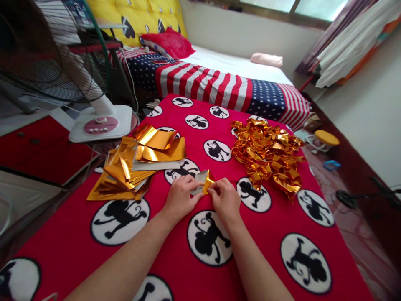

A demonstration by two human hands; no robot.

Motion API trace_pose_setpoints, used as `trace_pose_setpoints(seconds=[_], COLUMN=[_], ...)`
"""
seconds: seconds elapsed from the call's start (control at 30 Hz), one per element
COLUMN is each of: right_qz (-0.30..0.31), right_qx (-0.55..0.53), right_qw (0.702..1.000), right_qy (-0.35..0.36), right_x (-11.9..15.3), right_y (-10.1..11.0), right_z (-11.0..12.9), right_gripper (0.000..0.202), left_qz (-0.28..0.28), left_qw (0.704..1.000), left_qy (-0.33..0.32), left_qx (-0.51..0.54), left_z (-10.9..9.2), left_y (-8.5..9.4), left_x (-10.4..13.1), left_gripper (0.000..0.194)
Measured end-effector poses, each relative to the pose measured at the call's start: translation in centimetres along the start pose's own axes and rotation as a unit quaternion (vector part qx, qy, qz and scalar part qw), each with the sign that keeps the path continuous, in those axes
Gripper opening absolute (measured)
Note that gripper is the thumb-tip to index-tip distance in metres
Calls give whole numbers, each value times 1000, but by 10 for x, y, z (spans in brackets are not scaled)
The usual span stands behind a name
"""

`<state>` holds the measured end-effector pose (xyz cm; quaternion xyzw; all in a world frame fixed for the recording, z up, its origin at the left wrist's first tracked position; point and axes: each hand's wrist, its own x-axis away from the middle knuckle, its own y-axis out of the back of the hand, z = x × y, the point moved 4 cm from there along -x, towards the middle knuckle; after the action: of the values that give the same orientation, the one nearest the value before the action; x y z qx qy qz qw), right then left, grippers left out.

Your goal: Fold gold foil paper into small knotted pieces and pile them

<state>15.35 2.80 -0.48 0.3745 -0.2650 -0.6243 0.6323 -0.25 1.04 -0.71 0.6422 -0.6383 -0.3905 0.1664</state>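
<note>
Foil paper sat at the clock's centre on the cloth-covered desk, pinched in a narrow grip by left hand and right hand, seemingly to steady opposite edges. Flat gold sheets lay at ten o'clock, folded foil pieces at two o'clock, probably kept apart to avoid mixing.

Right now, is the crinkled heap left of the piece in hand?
No, the heap lies right of the piece that the left hand and right hand hold.

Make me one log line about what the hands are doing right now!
left hand: holding foil piece | right hand: pinching foil piece | left side: flat foil sheets | right side: folded foil pile | under: red cloth
</note>
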Motion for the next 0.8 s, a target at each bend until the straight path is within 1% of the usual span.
trace_pose_setpoints(seconds=[0.07,0.17,0.3,0.53,0.67,0.8], right_qz=[-4,-6,-1,-6,-8,-4], right_qx=[11,21,38,69,41,5], right_qw=[1000,999,999,997,999,1000], right_qy=[12,29,37,29,25,14], right_x=[2,3,4,5,5,2], right_y=[0,0,1,-3,-3,-2], right_z=[3,6,9,10,7,4], right_gripper=[7,8,10,11,9,4], left_qz=[8,18,24,14,10,-1], left_qw=[1000,999,998,998,998,998], left_qy=[-2,-14,-26,21,44,48], left_qx=[-7,-26,-45,-52,-55,-52], left_z=[0,-2,-4,-6,-7,-7], left_y=[0,-1,0,-2,-4,-4], left_x=[0,1,2,-3,-4,-3], left_gripper=[24,18,16,11,8,10])
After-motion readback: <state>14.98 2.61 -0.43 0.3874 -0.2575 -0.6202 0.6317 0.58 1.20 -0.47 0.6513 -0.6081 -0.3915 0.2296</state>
